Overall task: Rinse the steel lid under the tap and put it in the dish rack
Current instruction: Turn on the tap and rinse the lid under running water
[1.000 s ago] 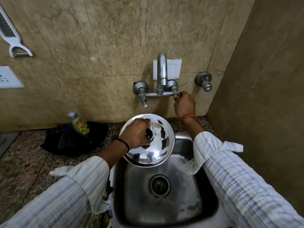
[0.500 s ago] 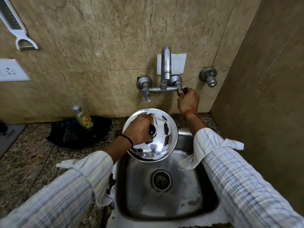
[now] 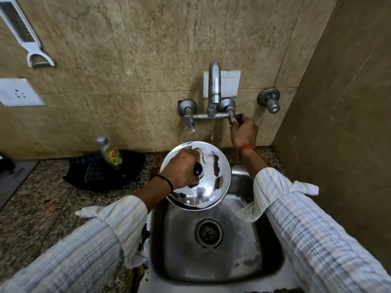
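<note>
My left hand is closed around the black knob of the round, shiny steel lid, fingers curled tight over it so only the rounded end of the knob shows past my thumb. I hold the lid tilted, its domed top facing up towards me, above the far left corner of the square stainless steel sink. The far rim of the lid sits just below the wall, and its near edge hangs over the basin. The polished surface mirrors dark patches and bright spots.

My right hand reaches up to the right-hand handle of the wall-mounted chrome tap, fingers wrapped shut around that small lever. A thin trickle of water falls from below the tap body, landing just past the far right edge of the lid; I cannot tell whether it touches the rim. The tap's left handle hangs untouched, and a separate round chrome valve sticks out of the tile further right.

Both my forearms come out of rolled, pale striped shirt sleeves. A black band circles my left wrist and an orange thread my right.

On the speckled granite counter to the left of the sink, a small clear bottle with a green and yellow label leans on a crumpled black cloth. A white peeler hangs on the beige tiled wall above a white socket plate
</note>
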